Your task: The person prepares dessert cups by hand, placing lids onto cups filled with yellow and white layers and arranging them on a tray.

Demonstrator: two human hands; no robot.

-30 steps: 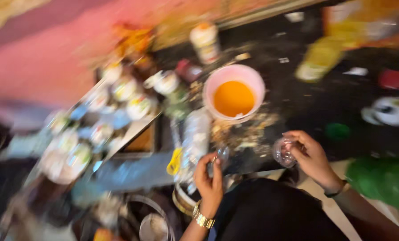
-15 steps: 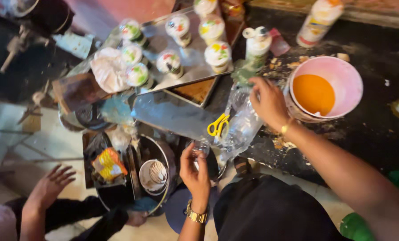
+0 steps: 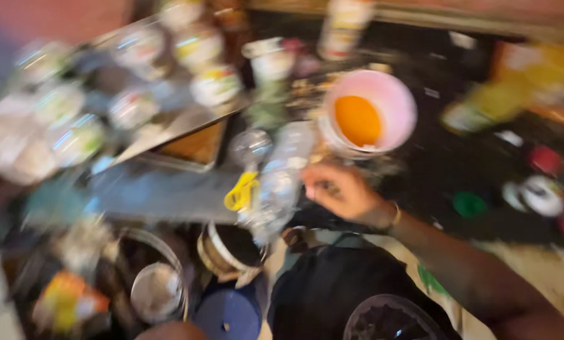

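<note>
The picture is heavily blurred. My right hand (image 3: pixel 340 191) hovers over the dark counter with its fingers curled in, right beside a clear plastic bottle (image 3: pixel 282 179) that lies slanted. Whether the fingers pinch anything is lost in the blur. Just beyond the hand stands a pink bowl (image 3: pixel 389 94) filled with orange liquid. A clear round glass (image 3: pixel 250 146) and yellow scissor handles (image 3: pixel 241 192) sit left of the bottle. My left hand is out of the picture.
A metal tray (image 3: pixel 187 123) carries several small lidded jars at upper left. Below it are a dark pot (image 3: pixel 231 249), a steel vessel (image 3: pixel 157 291) and a blue lid (image 3: pixel 228 315). A green cap (image 3: pixel 468 204) and a yellowish bottle (image 3: pixel 483 107) lie to the right.
The view swung right. My right hand drew back from the pink bowl's rim to beside the bottle. My left hand, which held a small glass, dropped out of view.
</note>
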